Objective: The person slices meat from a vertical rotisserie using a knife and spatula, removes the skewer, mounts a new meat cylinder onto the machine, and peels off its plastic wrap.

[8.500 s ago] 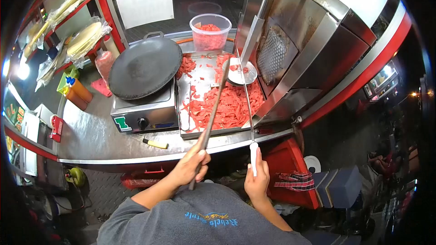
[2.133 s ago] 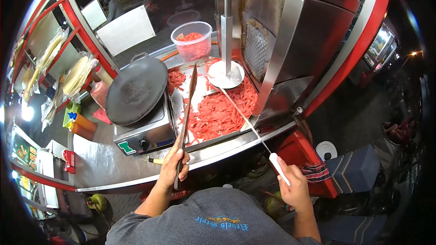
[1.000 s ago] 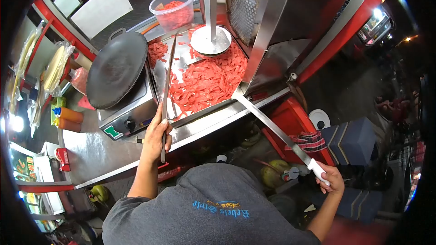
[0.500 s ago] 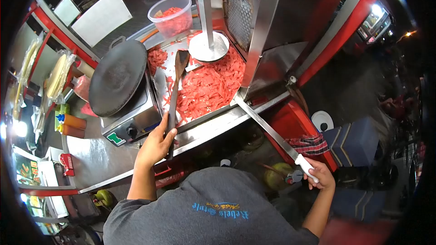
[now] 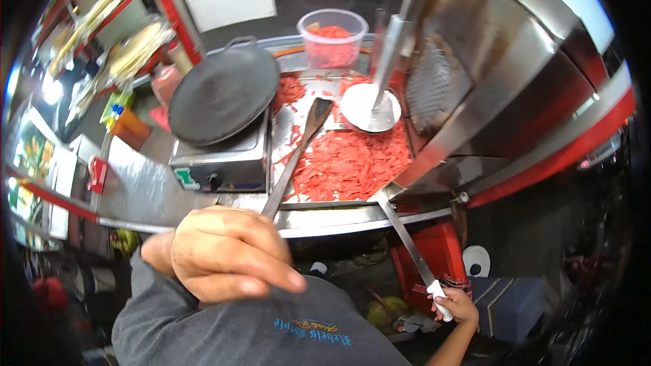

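- So the red meat strips (image 5: pixel 352 169) were heaped in the tray (image 5: pixel 319 83), mostly towards the front, with a smaller pile (image 5: pixel 290 89) at the back left. We'd say the cutting looked pretty far along: all we could make out was strips and scraps, though loose and not gathered up yet.
- The spatula (image 5: pixel 294 162) slanted across the tray's left part, head among the scraps, handle over the front edge.
- Our left hand (image 5: pixel 227 251) covered that handle's end, fingers loosely bent. We couldn't tell if they gripped it or just blocked the view.
- Our right hand (image 5: pixel 458 306) had its fingers curled around the white handle of the knife (image 5: pixel 416 252), whose tip was right by the tray's front right corner, not slicing anything.
- Further out, a round plate (image 5: pixel 356 111) sat behind the heap, a tub (image 5: pixel 309 53) behind the tray held more red meat, and a black pan (image 5: pixel 224 98) sat on the stove (image 5: pixel 237 176).
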A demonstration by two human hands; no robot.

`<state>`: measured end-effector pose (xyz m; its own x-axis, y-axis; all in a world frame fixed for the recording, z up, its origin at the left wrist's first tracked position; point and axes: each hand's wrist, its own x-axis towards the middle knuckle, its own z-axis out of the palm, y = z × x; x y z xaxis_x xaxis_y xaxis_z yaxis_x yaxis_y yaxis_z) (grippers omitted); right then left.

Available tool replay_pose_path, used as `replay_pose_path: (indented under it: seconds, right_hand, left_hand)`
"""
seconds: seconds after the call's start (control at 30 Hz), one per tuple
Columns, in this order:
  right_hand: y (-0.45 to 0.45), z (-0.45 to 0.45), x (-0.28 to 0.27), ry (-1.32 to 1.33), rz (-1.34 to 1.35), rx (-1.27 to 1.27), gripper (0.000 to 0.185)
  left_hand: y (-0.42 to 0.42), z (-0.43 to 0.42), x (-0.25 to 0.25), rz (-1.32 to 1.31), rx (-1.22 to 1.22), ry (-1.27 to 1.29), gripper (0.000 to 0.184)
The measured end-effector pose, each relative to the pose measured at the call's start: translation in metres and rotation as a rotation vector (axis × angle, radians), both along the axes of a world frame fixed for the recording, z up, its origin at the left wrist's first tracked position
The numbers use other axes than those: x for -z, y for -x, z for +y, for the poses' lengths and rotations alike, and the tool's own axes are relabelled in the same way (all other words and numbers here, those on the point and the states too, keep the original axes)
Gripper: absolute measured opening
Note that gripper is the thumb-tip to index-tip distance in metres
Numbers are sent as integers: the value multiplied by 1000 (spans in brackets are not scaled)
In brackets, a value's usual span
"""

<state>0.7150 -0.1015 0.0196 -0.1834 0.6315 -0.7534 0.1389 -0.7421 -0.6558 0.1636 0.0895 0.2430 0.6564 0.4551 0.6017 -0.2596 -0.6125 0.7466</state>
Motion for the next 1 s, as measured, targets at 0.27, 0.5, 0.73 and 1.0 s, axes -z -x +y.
replay_pose_path:
  seconds: [0.27,0.5,0.73,1.0]
  right_hand:
    - [8,-8,-20,-34,-170,102,27]
    - [72,-89,-68,-41,-297,296,32]
    - [119,-183,-125,-37,-648,327,23]
    - [164,-181,-148,378,-912,163,18]
  left_hand:
    - [-19,-8,0,-381,275,-90,20]
    - [45,-31,32,-462,426,23,19]
    - [87,-49,67,-469,582,156,18]
    - [87,-42,104,-313,783,327,16]
